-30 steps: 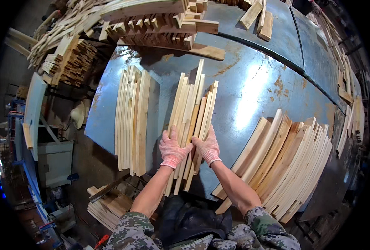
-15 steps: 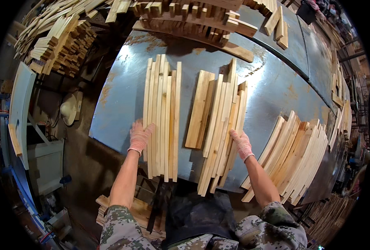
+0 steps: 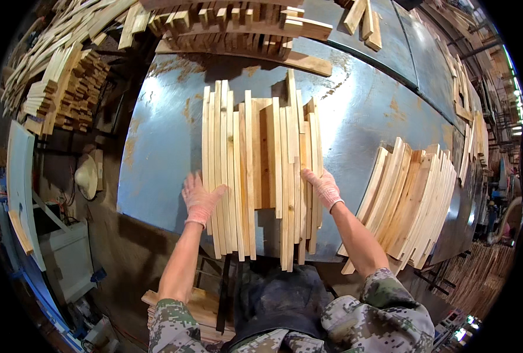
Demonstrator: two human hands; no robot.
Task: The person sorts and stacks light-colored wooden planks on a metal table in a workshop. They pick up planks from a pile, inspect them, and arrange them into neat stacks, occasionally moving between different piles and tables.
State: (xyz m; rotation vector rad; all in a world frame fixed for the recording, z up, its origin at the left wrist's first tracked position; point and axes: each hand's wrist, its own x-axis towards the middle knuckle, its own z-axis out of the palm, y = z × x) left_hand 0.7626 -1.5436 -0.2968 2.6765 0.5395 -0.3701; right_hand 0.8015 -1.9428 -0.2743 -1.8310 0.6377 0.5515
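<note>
My left hand (image 3: 201, 200), in a pale pink glove, presses against the left side of a row of wooden strips (image 3: 225, 176), fingers stretched and thumb over the edge. On the other side, my right hand (image 3: 324, 189), gloved alike, rests against the right-hand strips (image 3: 297, 170), its thumb on top and its fingers partly hidden. Between the two groups lies a wider, darker board (image 3: 266, 156), now close against both. The strips lie lengthwise, with uneven ends, and some jut past the near edge of the metal tabletop (image 3: 161, 159).
More strips (image 3: 405, 200) lie side by side at the right. A stack of dark and light wood (image 3: 244, 44) stands at the table's far edge, with loose pieces (image 3: 364, 23) beyond. Timber piles (image 3: 76, 88) fill the far left. A pale hat (image 3: 87, 176) hangs left of the table.
My right hand has pushed the right-hand strips and the wider board leftward, closing the gap to the left group. My left hand stays against the left group. The view has shifted slightly.
</note>
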